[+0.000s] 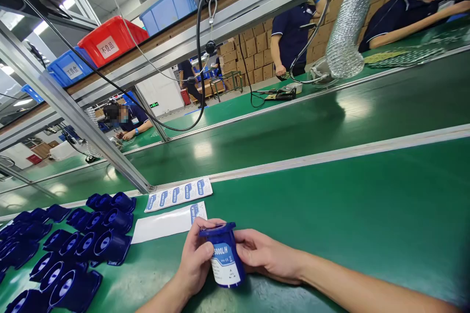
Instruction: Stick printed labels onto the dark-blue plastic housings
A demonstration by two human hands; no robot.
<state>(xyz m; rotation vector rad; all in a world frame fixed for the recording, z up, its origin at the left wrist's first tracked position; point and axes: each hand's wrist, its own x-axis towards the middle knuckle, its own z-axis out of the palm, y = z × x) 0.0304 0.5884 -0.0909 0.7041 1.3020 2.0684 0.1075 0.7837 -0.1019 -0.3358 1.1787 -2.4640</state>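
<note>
Both hands hold one dark blue plastic pump housing (224,254) low in the middle of the view, just above the green bench top (330,215). My left hand (194,259) wraps its left side, thumb pressed on the white and blue label stuck to it. My right hand (266,257) grips the right side, fingers curled round the back. The label reads "5000L/H". Two label strips lie just beyond the hands: a nearly bare backing strip (167,222) with one label left at its right end, and a full strip (178,194) behind it.
Several identical dark blue housings (73,249) lie on their sides at the left. A slanted aluminium frame post (91,129) meets the bench near the strips. Beyond runs a green conveyor (293,127); other people work at the far side. Coloured bins (110,39) sit on the overhead shelf.
</note>
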